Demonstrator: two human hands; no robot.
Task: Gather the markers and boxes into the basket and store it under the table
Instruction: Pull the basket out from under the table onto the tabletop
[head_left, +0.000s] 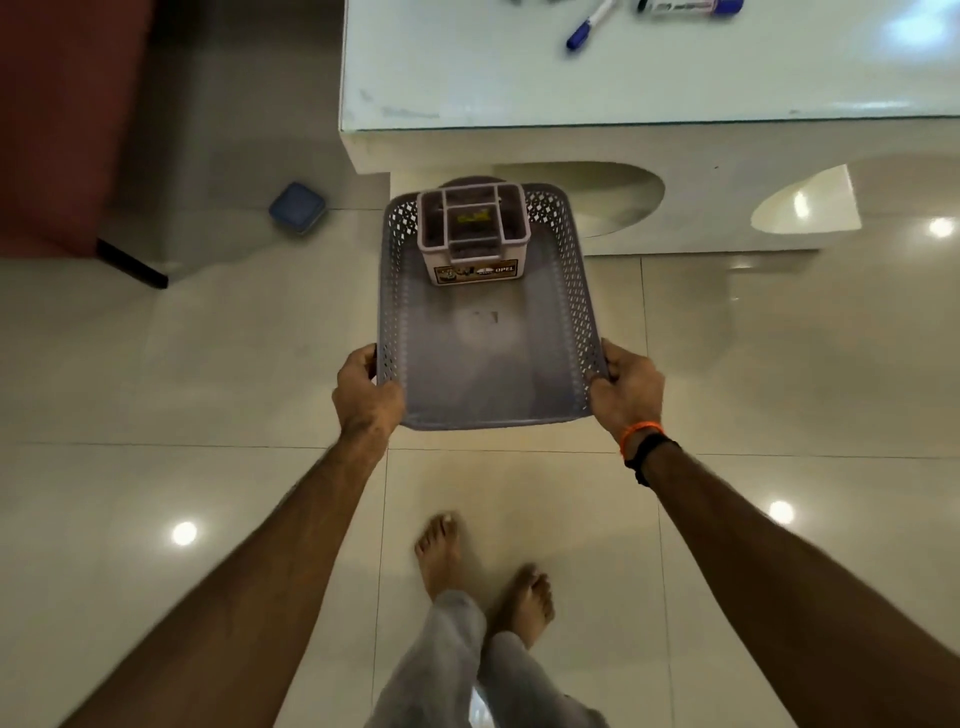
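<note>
— So, what do you see from up there?

— I see both hands holding a grey basket (488, 338) out in front, above the shiny floor (156, 389). My left hand (366, 395) is closed on the near left corner of the basket. My right hand (626, 389) is closed on the near right corner. That wrist has an orange band (641, 432) and a black band (653, 457).

— Is anything in the basket?

— Yes. A little box with sections (474, 228) stands upright at the far end. It has a sticker on its front. The near part of the basket is bare, and its side walls are full of small holes.

— Where are the markers?

— They are on the white worktop (571, 78), well apart from the basket. One marker with a blue cap (589, 26) lies slanted near the far edge. Another marker (685, 6) lies next to it, cut off by the top of the picture. More things sit there too, but I cannot tell what they are.

— And under the worktop?

— I see round openings in its white base (701, 208). The far end of the basket is just in front of that base.

— Anything else?

— A small blue square thing (297, 208) lies on the floor to the left, beside a dark red sofa (67, 119). Two bare feet (483, 566) stand on the tiles below my arms.
</note>
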